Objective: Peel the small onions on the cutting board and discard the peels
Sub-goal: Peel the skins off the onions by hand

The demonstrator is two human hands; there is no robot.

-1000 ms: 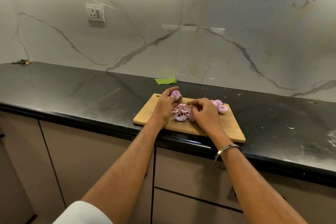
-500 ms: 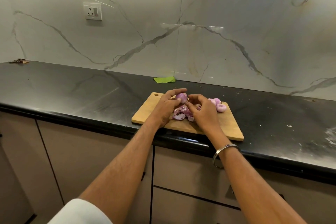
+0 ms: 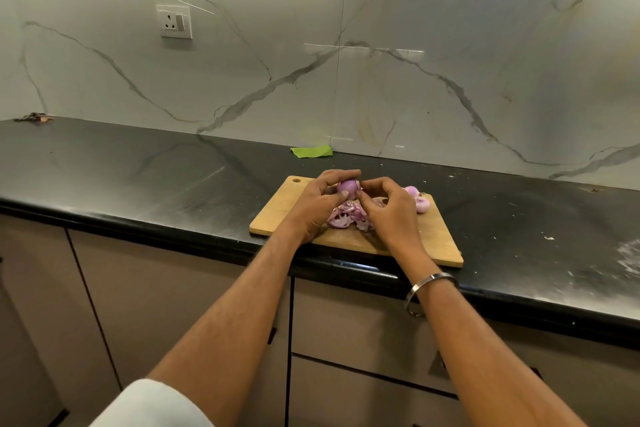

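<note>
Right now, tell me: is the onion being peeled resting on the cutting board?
No, the onion is held up between the left hand and right hand, above the cutting board.

Both hands (image 3: 349, 208) on one small onion (image 3: 347, 187) above the cutting board (image 3: 433, 239).

No legible txt, labels or nos. anywhere.

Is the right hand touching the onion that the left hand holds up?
Touching. The head view shows the right hand with thumb and fingertips meeting the onion, which the left hand holds above the cutting board.
</note>
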